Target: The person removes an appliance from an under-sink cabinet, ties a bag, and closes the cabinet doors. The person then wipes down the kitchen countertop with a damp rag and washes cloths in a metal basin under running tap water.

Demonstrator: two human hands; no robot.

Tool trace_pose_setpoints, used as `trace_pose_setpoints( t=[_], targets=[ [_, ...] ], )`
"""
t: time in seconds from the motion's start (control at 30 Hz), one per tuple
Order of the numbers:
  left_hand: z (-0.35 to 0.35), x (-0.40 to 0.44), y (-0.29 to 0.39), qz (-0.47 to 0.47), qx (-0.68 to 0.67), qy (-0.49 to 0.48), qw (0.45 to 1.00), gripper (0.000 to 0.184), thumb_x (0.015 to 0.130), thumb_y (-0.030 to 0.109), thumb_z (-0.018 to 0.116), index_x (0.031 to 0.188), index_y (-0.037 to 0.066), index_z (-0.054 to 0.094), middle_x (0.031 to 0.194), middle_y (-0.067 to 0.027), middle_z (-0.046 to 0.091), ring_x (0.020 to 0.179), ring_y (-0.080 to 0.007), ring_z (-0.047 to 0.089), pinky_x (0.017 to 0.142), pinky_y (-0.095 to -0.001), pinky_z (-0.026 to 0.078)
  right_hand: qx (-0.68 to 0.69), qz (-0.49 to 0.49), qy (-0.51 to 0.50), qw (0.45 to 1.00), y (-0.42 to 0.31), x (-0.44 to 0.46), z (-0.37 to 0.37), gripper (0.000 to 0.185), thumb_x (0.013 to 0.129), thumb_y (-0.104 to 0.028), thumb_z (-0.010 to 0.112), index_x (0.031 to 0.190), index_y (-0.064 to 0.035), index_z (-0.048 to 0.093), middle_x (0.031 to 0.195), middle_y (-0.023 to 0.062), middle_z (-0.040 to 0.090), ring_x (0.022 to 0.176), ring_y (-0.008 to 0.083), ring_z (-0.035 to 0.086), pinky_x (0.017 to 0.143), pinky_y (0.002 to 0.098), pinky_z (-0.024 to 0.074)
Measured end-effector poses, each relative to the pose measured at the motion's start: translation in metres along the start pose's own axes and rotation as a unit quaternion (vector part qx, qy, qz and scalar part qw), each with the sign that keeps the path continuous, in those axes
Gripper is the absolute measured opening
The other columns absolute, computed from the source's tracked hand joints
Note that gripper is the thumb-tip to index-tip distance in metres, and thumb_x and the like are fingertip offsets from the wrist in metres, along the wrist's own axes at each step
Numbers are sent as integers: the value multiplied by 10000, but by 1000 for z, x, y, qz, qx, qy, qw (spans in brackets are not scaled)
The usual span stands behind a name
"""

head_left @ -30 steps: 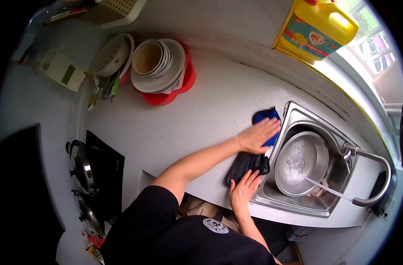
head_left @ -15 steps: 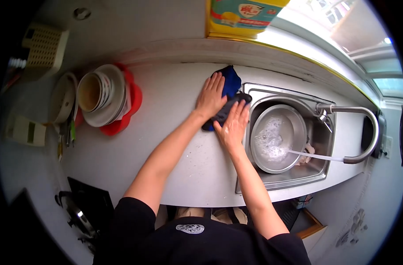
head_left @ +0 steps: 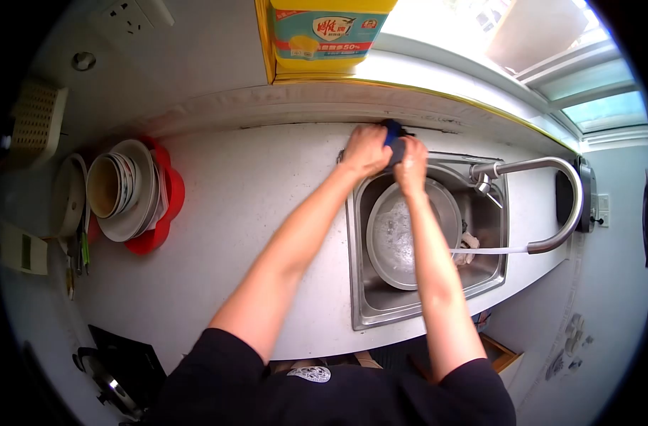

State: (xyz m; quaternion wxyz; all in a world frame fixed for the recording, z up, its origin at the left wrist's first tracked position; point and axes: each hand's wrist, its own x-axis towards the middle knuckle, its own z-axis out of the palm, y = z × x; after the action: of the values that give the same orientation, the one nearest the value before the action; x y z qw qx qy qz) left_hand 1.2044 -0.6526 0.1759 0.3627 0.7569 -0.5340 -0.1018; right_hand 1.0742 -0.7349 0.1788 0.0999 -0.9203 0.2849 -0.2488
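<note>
Head: cloth (head_left: 396,150) btwn L/R fingers (head_left: 415,147)

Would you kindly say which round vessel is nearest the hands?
The metal basin in the sink, by the right hand; the stacked bowls sit far left.

dark blue and black cloth (head_left: 393,132), white table (head_left: 217,220), silver basin (head_left: 448,213), silver sink (head_left: 391,314), red tray (head_left: 171,202), yellow bottle (head_left: 324,62) with teal label (head_left: 295,25), black shirt (head_left: 388,397) with white emblem (head_left: 310,373)

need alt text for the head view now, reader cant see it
A person's left-hand grip and right-hand grip hold a bunched blue-and-black cloth near the back edge of a steel sink. A curved faucet runs water into a metal basin; stacked bowls and plates are far left.
</note>
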Motion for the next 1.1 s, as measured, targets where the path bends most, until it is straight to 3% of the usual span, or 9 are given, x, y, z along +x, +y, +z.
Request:
trace_pose_setpoints(
  t=[0.13,0.2,0.27,0.37,0.6,0.77,0.87,0.97,1.1],
  targets=[
    [31,3,48,-20,-8,-70,997,567,894,404,442,1279,-13,438,1345,-192,439,1303,-284,348,1086,-538,162,-69,154,-35,985,65,1,-31,550,642,-8,518,1192,-33,528,1157,189,543,1097,379,464,990,437,359],
    [14,-27,52,2,-22,-2,1000,525,895,338,467,1303,9,439,1344,-177,451,1299,-273,365,1093,-545,133,189,96,16,977,62,1,-22,595,634,-43,533,1229,-38,513,1173,228,524,1063,409,489,970,449,383],
    [-6,-77,46,20,-52,145,988,391,850,174,545,1213,31,538,1248,-135,548,1213,-277,468,1081,-538,173,176,42,-73,981,-3,1,-33,680,596,-219,634,1259,-122,519,1214,302,458,1081,452,480,958,485,384],
    [-43,-173,51,-122,24,245,962,390,788,-21,516,1170,41,563,1183,-131,573,1135,-296,505,1043,-469,278,46,-19,-69,996,-66,-3,-1,652,543,-440,736,1138,-204,614,1290,271,417,1171,464,392,973,548,325],
    [-31,-300,101,-322,158,192,913,410,816,20,506,1225,-2,496,1396,-170,368,1329,-359,267,1091,-479,212,114,10,48,992,-7,-17,-32,357,556,-217,764,852,-65,632,1029,106,561,1010,337,484,845,458,429],
    [23,-255,180,-231,87,232,941,373,793,-28,483,1158,16,552,1307,-168,468,1263,-357,373,1075,-464,250,167,125,-33,977,79,-162,-65,468,665,-282,731,1027,-15,605,1134,178,530,1083,382,446,943,459,374],
    [103,-216,212,-220,-126,88,963,349,806,5,523,1153,23,567,1283,-163,501,1245,-313,412,1053,-394,317,214,132,-127,960,131,-233,-85,513,805,-372,648,1162,-13,560,1200,241,535,1115,420,497,964,453,387],
    [175,-199,209,-242,-31,-56,968,541,827,107,562,1337,40,395,1415,-234,316,1305,-405,294,1067,-436,286,163,189,-319,914,169,-202,-145,363,812,-312,636,988,6,649,886,203,658,898,310,639,801,385,485],
    [218,-171,195,-227,104,-233,940,591,804,239,625,1353,187,411,1497,-207,126,1362,-468,70,1040,-606,218,9,87,-265,960,242,-125,-176,275,823,-266,614,785,1,666,669,172,627,610,280,612,581,378,464]
  ],
)
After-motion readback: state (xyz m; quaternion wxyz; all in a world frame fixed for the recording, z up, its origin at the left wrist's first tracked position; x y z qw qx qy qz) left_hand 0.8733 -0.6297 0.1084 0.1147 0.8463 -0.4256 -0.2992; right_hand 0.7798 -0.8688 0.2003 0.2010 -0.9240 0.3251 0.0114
